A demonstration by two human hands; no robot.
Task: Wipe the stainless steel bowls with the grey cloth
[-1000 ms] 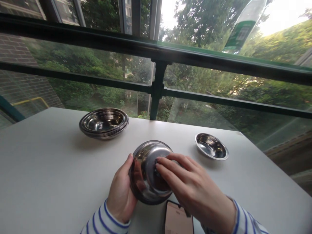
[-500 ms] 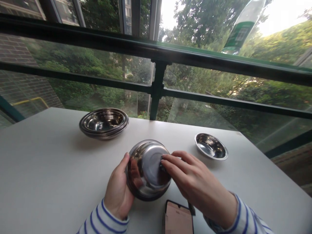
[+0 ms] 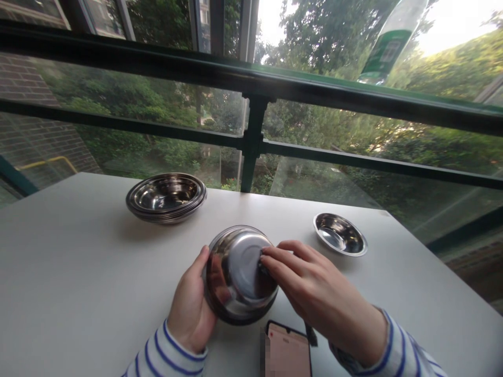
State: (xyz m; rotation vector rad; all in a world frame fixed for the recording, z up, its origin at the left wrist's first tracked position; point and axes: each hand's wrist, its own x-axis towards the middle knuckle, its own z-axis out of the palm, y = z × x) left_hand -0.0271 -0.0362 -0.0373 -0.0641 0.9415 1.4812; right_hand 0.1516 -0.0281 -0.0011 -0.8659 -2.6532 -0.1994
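A shiny steel bowl (image 3: 243, 262) is tilted with its underside turned towards me. My left hand (image 3: 192, 301) grips it by the left rim, thumb on the outer wall and fingers underneath. The fingertips of my right hand (image 3: 310, 285) are bent together against the right part of the bowl's base. Between them a small dark piece (image 3: 262, 262) shows, mostly covered by the fingers; its kind is unclear. A dark strip (image 3: 311, 334) pokes out below that hand, beside a phone (image 3: 288, 351) lying under the bowl with its screen lit.
A stack of several steel bowls (image 3: 167, 201) stands at the back left of the white table (image 3: 78, 262). One single steel bowl (image 3: 340, 235) sits upright at the right. Beyond the table's far edge runs a dark green railing (image 3: 251, 84), with a plastic bottle (image 3: 387, 50) on it.
The bowl in my left hand has barely moved. My right hand has shifted very slightly at the bowl's base, its wrist a little further right.
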